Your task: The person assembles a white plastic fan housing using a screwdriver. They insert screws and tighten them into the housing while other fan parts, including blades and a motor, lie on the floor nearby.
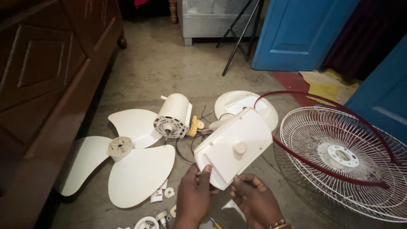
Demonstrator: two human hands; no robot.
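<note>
My left hand (193, 197) and my right hand (253, 201) both grip the near edge of a white plastic fan motor cover (233, 146), held tilted above the floor, with a round knob on its face. Just beyond it on the floor lie the cream fan motor (173, 115) with its shaft and loose wires, and a round white fan base (243, 103) partly hidden behind the cover. The white three-blade fan propeller (123, 159) lies flat to the left of my hands.
A white wire fan guard with a dark red rim (343, 157) lies at the right. Small white parts (157, 196) and a yellow-handled tool (214, 222) sit near my wrists. A dark wooden cabinet (38, 85) stands left; blue doors (296, 29) and tripod legs (239, 38) behind.
</note>
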